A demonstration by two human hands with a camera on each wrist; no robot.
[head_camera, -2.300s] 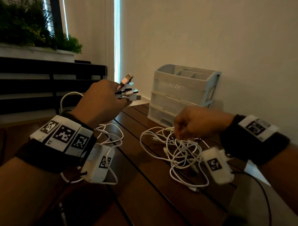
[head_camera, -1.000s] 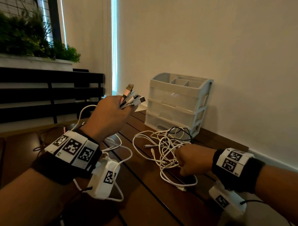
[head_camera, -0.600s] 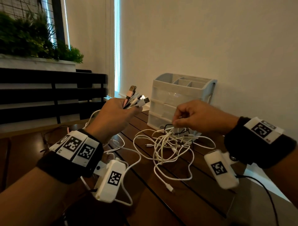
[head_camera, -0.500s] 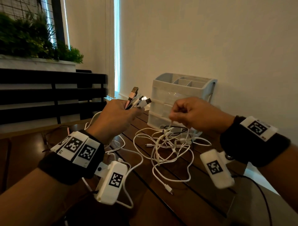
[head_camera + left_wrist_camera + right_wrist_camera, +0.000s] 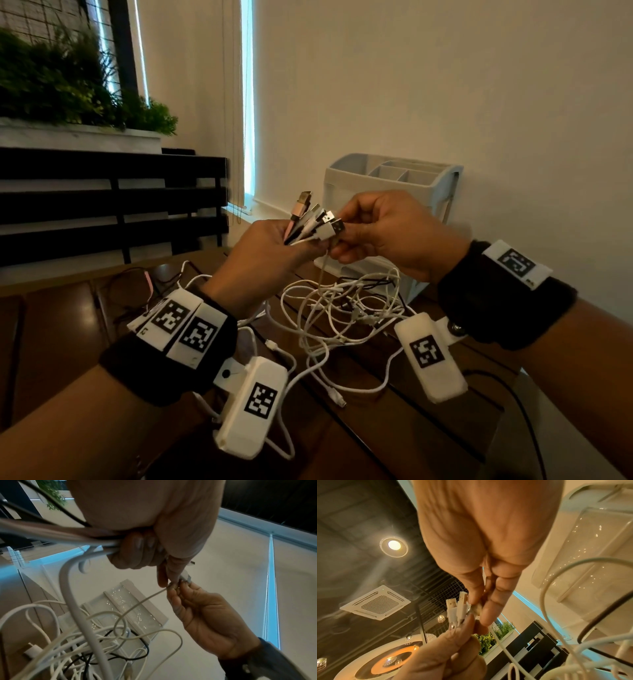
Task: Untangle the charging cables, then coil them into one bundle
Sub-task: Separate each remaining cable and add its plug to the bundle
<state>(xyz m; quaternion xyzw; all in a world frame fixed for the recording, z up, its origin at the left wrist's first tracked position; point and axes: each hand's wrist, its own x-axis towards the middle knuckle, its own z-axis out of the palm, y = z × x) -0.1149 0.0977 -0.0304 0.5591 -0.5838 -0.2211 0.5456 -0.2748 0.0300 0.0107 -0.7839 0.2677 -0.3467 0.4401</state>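
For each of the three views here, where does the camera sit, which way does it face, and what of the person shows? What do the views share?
Head: on the head, looking forward and down at both hands meeting above the table; both forearms show.
Left wrist: under the left hand, looking along it; the cables it grips and the right hand show.
Right wrist: under the right hand, tilted up at the ceiling; left fingertips show.
Shared: the white USB plugs and drawer organiser.

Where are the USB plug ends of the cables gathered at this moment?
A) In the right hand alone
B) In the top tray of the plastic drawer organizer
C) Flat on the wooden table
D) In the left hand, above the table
D: the left hand grips the fanned plug ends, while the right hand pinches one more at the bunch.
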